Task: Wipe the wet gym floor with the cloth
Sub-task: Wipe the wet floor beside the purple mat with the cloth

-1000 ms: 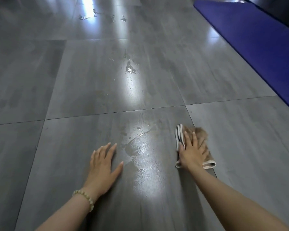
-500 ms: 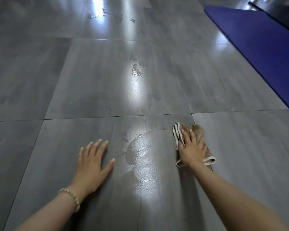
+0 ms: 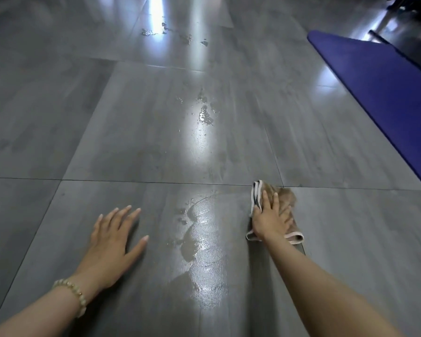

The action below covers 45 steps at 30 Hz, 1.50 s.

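Observation:
A brown cloth (image 3: 286, 195) with a striped edge lies on the grey tiled floor (image 3: 136, 142), beside a tile joint. My right hand (image 3: 270, 217) presses flat on the cloth with straight fingers. My left hand (image 3: 112, 242), a bead bracelet at its wrist, rests flat on the floor with spread fingers. Between the hands a wet smear (image 3: 202, 239) shines on the tile. More water (image 3: 204, 116) sits on the tile ahead, and droplets (image 3: 165, 32) lie farther off.
A blue exercise mat (image 3: 384, 93) lies along the right side. Dark equipment (image 3: 399, 10) stands at the top right corner. Grey tiles stretch to the left and ahead.
My right hand has slid the cloth slightly forward, up to the tile joint. My left hand has stayed flat on the floor. The view has tilted up, showing more floor ahead.

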Available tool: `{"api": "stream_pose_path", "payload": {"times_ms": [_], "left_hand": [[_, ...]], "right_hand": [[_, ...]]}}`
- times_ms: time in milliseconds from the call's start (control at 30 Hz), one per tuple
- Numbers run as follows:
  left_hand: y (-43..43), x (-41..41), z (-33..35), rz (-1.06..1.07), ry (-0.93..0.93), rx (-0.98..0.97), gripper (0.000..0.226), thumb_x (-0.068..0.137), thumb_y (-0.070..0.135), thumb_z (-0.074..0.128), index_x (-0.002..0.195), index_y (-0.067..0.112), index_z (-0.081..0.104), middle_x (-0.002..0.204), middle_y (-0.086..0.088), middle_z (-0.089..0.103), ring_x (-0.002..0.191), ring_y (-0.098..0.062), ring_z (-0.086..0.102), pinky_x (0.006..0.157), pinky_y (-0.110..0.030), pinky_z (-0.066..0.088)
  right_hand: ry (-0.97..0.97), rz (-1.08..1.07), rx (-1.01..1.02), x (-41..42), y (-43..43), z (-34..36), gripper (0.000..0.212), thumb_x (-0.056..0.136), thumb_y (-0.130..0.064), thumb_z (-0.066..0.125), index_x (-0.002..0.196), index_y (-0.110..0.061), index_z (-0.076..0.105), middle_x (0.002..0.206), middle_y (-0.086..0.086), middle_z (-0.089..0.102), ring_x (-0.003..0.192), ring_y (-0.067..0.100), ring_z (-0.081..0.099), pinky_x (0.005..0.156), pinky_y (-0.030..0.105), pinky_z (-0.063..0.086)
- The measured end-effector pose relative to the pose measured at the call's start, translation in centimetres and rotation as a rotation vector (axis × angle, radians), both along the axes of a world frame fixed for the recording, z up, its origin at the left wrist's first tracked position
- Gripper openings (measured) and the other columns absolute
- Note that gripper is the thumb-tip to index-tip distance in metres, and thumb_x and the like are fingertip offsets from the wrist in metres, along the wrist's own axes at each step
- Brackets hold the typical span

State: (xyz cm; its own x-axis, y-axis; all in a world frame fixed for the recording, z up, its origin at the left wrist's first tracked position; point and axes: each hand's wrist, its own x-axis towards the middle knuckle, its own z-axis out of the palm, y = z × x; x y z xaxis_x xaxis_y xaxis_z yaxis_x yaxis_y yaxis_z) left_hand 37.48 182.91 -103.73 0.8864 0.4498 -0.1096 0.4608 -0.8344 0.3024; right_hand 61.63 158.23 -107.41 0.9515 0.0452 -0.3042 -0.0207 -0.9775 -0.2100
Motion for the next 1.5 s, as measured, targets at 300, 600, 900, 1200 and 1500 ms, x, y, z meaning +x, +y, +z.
{"api": "stream_pose_path", "payload": {"times_ms": [300,600,900,1200,1500], "left_hand": [[1.5,-1.3,-0.7,0.092,-0.068,-0.059,0.086,0.071,0.071,0.013,0.143,0.024,0.024,0.150,0.000,0.024,0.139,-0.018,0.012,0.114,-0.033,-0.003],[2.1,-5.4,-1.2,0.063,-0.089,-0.099,0.079,0.078,0.067,0.012,0.145,0.027,0.016,0.152,0.005,0.017,0.140,-0.013,0.005,0.114,-0.029,-0.007],[-1.1,-12.4,-3.4,-0.051,-0.080,-0.089,0.075,0.085,0.069,0.013,0.146,0.026,0.019,0.152,0.003,0.021,0.139,-0.013,0.007,0.114,-0.029,-0.008],[2.3,-19.3,-2.9,-0.005,-0.050,-0.049,0.067,0.089,0.058,0.014,0.145,0.022,0.022,0.150,0.000,0.024,0.140,-0.016,0.012,0.115,-0.033,-0.003],[2.7,-21.4,-2.2,0.013,-0.056,0.001,0.073,0.089,0.061,0.006,0.144,0.018,0.026,0.149,-0.004,0.028,0.138,-0.021,0.017,0.115,-0.034,-0.003]], "right_hand": [[-0.064,1.187,0.401,-10.9,10.3,-0.7,0.053,0.087,-0.013,0.049,0.138,-0.027,0.046,0.150,-0.004,0.037,0.140,0.031,0.025,0.114,0.051,0.016],[-0.074,0.727,0.282,-12.3,10.0,-0.7,0.054,0.093,-0.049,0.022,0.146,-0.040,0.025,0.157,-0.014,0.012,0.146,0.024,-0.003,0.116,0.045,-0.002],[-0.195,0.366,0.167,-16.5,4.7,-1.3,0.059,0.087,-0.054,0.018,0.144,-0.045,0.026,0.156,-0.016,0.015,0.145,0.030,0.003,0.116,0.053,0.001],[-0.271,0.944,0.192,-23.3,3.3,-2.2,0.051,0.091,-0.050,0.028,0.142,-0.049,0.022,0.154,-0.012,0.023,0.145,0.028,0.009,0.111,0.062,0.009],[-0.226,1.189,0.209,-35.0,6.7,-1.8,0.052,0.091,-0.046,0.037,0.142,-0.044,0.031,0.154,-0.012,0.025,0.142,0.035,0.016,0.108,0.058,0.008]]}}
